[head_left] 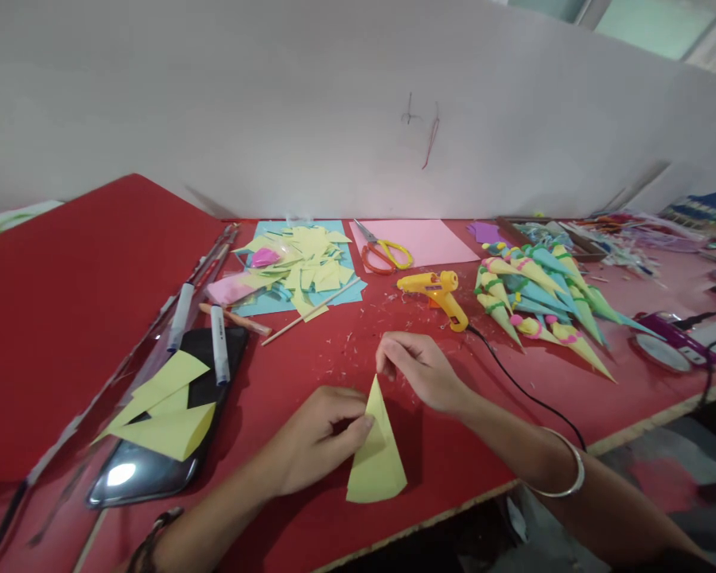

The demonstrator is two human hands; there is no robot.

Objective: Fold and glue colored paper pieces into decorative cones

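Observation:
A yellow paper cone (379,458) points away from me near the front edge of the red table. My left hand (325,434) grips its left side, thumb on top and fingers behind. Just past the cone's tip is my right hand (421,366), its fingers curled together in a pinch; whether anything is between them I cannot make out. Beyond the right hand lies a yellow hot glue gun (438,293), its black cord running to the right. Orange-and-yellow-handled scissors (385,251) rest behind it.
Yellow paper scraps (310,259) cover blue sheets at the back. Finished-looking decorated cones (542,290) are heaped at right, near a purple power strip (683,338). On the left, yellow pieces (167,398) and a marker (219,346) lie on a black phone-like object (137,473). A thin stick (310,312) lies mid-table.

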